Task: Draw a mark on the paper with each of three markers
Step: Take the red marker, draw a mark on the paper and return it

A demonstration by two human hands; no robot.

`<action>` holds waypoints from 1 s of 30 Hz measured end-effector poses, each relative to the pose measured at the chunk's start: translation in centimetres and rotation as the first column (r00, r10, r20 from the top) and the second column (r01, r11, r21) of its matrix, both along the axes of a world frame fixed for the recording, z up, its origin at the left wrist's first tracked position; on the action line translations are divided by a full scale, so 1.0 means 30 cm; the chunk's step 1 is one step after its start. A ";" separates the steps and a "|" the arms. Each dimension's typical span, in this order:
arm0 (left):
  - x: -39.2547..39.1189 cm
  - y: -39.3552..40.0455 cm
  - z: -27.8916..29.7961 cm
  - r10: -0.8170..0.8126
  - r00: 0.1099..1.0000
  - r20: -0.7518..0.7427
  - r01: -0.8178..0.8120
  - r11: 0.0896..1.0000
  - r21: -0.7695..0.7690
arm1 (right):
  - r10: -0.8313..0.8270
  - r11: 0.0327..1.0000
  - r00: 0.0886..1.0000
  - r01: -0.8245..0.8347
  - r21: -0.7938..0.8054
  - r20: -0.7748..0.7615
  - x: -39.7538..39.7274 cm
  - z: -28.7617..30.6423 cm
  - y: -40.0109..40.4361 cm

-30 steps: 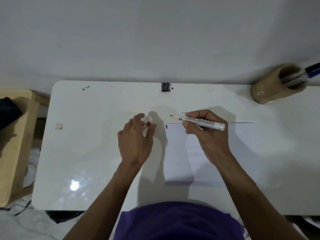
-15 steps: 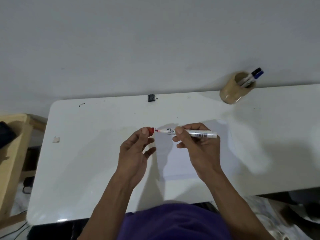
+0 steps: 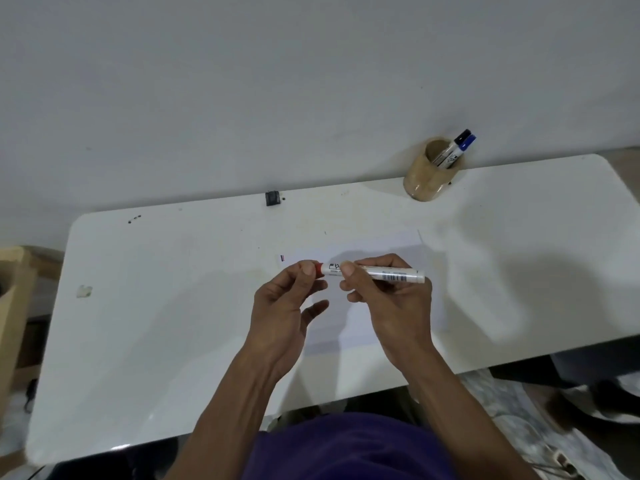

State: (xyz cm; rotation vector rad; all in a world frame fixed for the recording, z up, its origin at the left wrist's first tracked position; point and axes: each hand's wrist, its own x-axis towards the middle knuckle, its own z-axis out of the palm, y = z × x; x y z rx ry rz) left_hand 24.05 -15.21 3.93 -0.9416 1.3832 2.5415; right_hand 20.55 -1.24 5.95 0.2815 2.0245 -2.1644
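Note:
My right hand (image 3: 388, 299) grips a white marker (image 3: 384, 273) by its barrel, held level above the paper (image 3: 391, 251). My left hand (image 3: 287, 306) pinches the marker's red cap (image 3: 317, 268), which sits on the marker's left end. The white paper lies flat on the white table (image 3: 173, 323), partly hidden under both hands. Small red, blue and dark marks (image 3: 283, 258) show at the paper's top left corner. A black-capped marker (image 3: 452, 150) and a blue-capped marker (image 3: 462, 148) stand in a tan cup (image 3: 424, 183) at the table's back right.
A small black block (image 3: 272, 198) sits at the table's back edge by the grey wall. A scrap of tape (image 3: 84, 291) is stuck near the left side. A wooden stool (image 3: 14, 306) stands left of the table.
The bare red tip was exposed and the cap held apart in my left hand; the cap has come onto the marker's end. The view has tilted up and back from the table.

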 end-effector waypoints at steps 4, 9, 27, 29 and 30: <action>-0.095 0.087 0.030 0.052 0.998 -0.045 -0.056 0.993 -0.108 | -0.076 0.974 0.988 0.102 -0.201 0.133 -0.083 -0.020 0.062; -0.255 0.205 0.083 0.040 0.991 -0.129 -0.103 0.838 -0.535 | 0.049 0.846 0.905 0.188 0.500 -0.423 -0.223 -0.037 0.247; -0.787 0.524 -0.013 -0.232 0.970 0.067 0.174 0.479 -0.861 | -0.185 0.925 0.824 0.330 0.188 -0.535 -0.784 -0.029 0.504; -0.813 0.534 -0.046 -0.254 0.964 0.074 0.190 0.467 -0.864 | -0.129 0.911 0.836 0.313 0.270 -0.534 -0.800 -0.068 0.499; -0.822 0.537 -0.059 -0.263 0.962 0.072 0.191 0.463 -0.866 | -0.107 0.902 0.840 0.307 0.304 -0.531 -0.805 -0.089 0.497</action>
